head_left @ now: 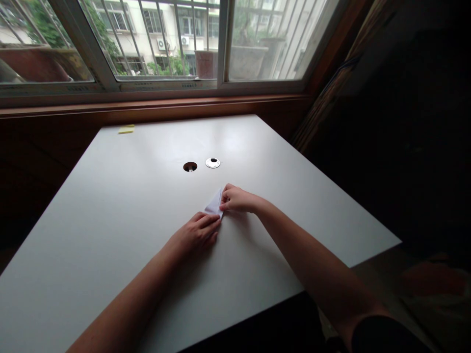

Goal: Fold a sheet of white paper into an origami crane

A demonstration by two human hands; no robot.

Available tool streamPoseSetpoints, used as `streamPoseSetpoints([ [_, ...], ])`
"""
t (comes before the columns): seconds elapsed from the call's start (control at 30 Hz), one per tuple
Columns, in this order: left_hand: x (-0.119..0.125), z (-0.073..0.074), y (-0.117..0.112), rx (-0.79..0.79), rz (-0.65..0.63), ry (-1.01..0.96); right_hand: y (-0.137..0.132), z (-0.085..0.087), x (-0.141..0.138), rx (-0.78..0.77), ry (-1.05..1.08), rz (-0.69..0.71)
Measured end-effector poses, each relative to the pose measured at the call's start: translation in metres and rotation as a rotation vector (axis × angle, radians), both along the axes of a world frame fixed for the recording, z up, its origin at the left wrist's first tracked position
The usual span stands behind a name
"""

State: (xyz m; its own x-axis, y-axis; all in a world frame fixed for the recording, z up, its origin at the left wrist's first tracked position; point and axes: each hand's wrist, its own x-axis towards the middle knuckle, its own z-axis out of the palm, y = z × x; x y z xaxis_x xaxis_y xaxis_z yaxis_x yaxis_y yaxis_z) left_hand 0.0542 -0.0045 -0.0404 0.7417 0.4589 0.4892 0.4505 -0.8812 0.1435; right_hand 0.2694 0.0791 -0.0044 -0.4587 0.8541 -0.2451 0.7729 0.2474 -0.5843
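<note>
A folded white paper [214, 202] is pinned to the middle of the white table [110, 220]: its near part is hidden under the flat left hand [196, 233], its far edge pinched by the right hand [237, 198]. Beyond, a round hole [190, 166] is seen, its contents too dark to tell, a white cap [212, 163] just right of it.

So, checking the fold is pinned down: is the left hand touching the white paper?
Touching. The head view shows the left hand with its fingertips lying on the near end of the white paper, with no gap between them.
</note>
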Motion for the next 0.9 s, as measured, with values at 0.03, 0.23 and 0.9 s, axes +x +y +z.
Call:
streamPoseSetpoints([
  [0.03,0.000,-0.001,0.000,0.007,0.000,-0.002,0.001,0.001,-0.001,-0.006,-0.013,0.000],
  [0.23,0.001,-0.003,0.000,0.030,-0.004,-0.014,0.001,0.003,-0.005,-0.005,-0.050,-0.004],
  [0.9,0.003,0.002,-0.004,-0.041,0.040,0.041,-0.019,-0.009,0.015,0.085,0.183,0.039],
])
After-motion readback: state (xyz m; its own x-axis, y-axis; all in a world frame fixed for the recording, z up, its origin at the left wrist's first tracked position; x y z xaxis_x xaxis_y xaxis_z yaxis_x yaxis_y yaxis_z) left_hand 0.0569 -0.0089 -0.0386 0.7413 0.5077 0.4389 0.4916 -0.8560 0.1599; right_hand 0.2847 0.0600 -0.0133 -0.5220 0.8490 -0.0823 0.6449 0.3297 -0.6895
